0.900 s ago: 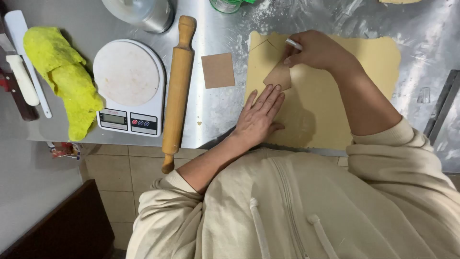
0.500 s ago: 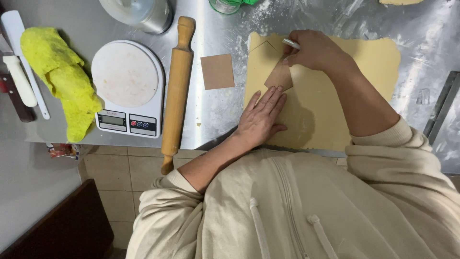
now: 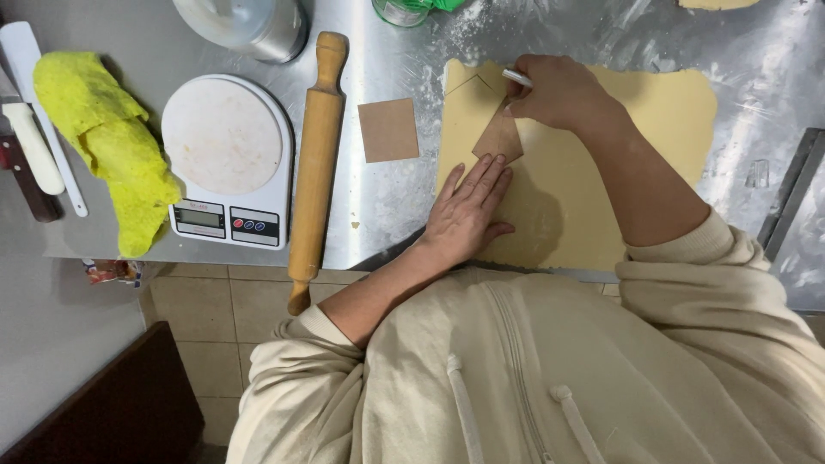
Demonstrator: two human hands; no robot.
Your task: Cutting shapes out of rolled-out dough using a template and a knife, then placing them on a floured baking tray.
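Steel countertop (image 3: 387,215) dusted with flour runs under everything, with tiled floor showing below its near edge. Largest on it is the rolled sheet of pale dough (image 3: 593,172), lying flat in front of me and taking up the right half of the counter. A wooden rolling pin (image 3: 316,163) lies lengthwise just left of the dough, and beyond it sit a white kitchen scale (image 3: 225,155), a crumpled yellow cloth (image 3: 112,146) and a white spatula (image 3: 39,112) at the far left, all well apart from my work. A metal bowl (image 3: 249,26) stands at the top edge.

My left hand (image 3: 468,215) lies spread flat on the dough, fingers together and pointing up at a small brown cardboard template (image 3: 500,137), fingertips resting on its lower corner, I judge to keep it from sliding. My right hand (image 3: 559,90) is closed round a small white-handled cutter (image 3: 517,77), its tip at the template's upper edge, where thin cut lines already show in the dough. A second brown card square (image 3: 388,129) lies on bare steel between pin and dough. Nothing blocks the cut; my right forearm crosses the dough sheet.
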